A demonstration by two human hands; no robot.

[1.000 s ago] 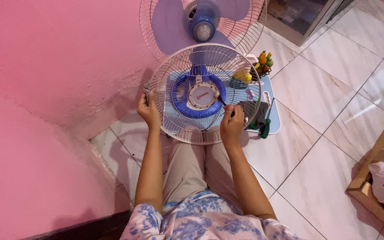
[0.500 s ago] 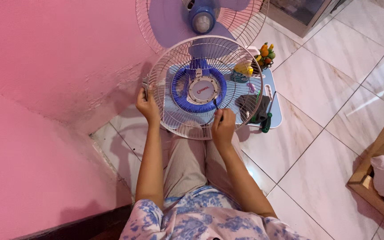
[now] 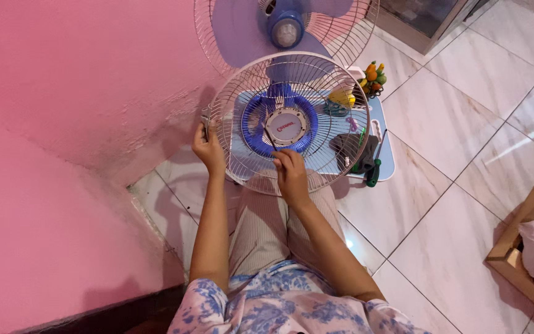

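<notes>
The left hand (image 3: 208, 148) is curled around the rim of the white wire fan guard (image 3: 316, 86) at nine o'clock. The right hand (image 3: 290, 176) fingers are pinched on wires at six o'clock. Screwdrivers (image 3: 371, 167) are seen on the floor beyond, at three o'clock.

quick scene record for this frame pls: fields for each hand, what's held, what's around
left hand: grips the left rim of the fan guard
right hand: on the guard's wires, just below the blue hub
fan guard: white wire grille, held up over the lap, round badge at centre
fan: behind it, purple blades, rear cage on
tray: light blue, on the tiled floor, holds a green-handled screwdriver and small items
wall: pink, at left
</notes>
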